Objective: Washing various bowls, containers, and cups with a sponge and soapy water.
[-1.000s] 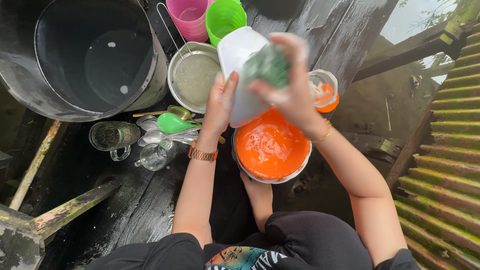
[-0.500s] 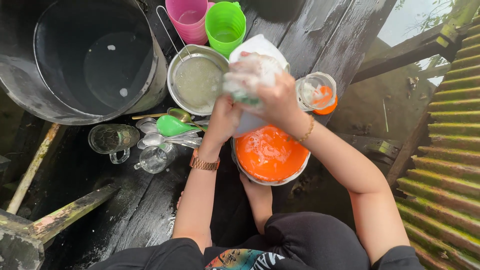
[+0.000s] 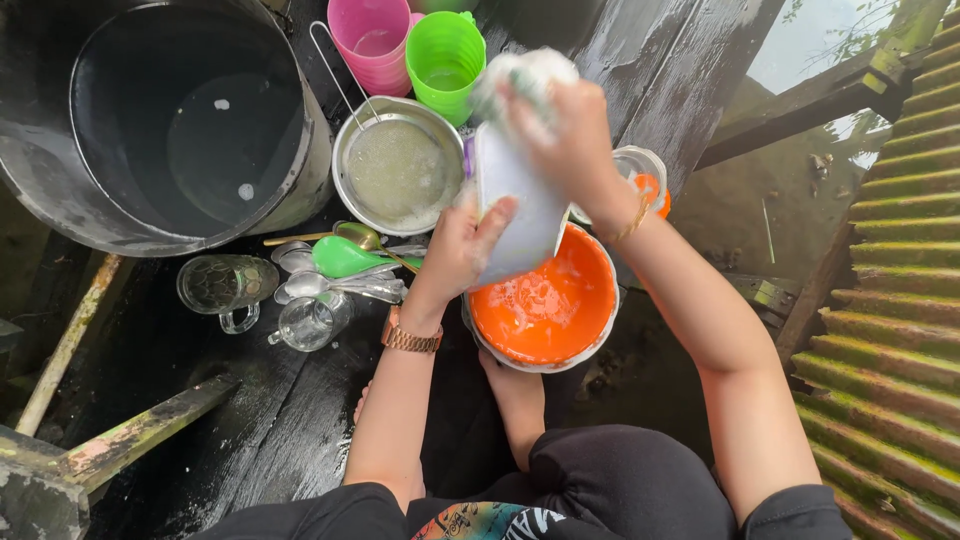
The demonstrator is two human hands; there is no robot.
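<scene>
My left hand [image 3: 462, 245] grips the lower edge of a white plastic container [image 3: 515, 205], holding it tilted over an orange basin [image 3: 545, 300] of soapy water. My right hand [image 3: 565, 135] presses a soapy sponge [image 3: 520, 75] against the container's upper end. A gold watch sits on my left wrist and a thin bracelet on my right.
A big dark pot [image 3: 170, 120] of water stands at the upper left. A metal bowl [image 3: 398, 165] with cloudy water, a pink cup [image 3: 375, 40] and a green cup [image 3: 445, 55] are behind the basin. Glass mugs [image 3: 225, 288], spoons [image 3: 340, 262] and a small glass [image 3: 640, 175] lie on the wet dark planks.
My right hand with the sponge has slid along the white container, first toward the left and then up to its far end. The left hand keeps its hold below.
</scene>
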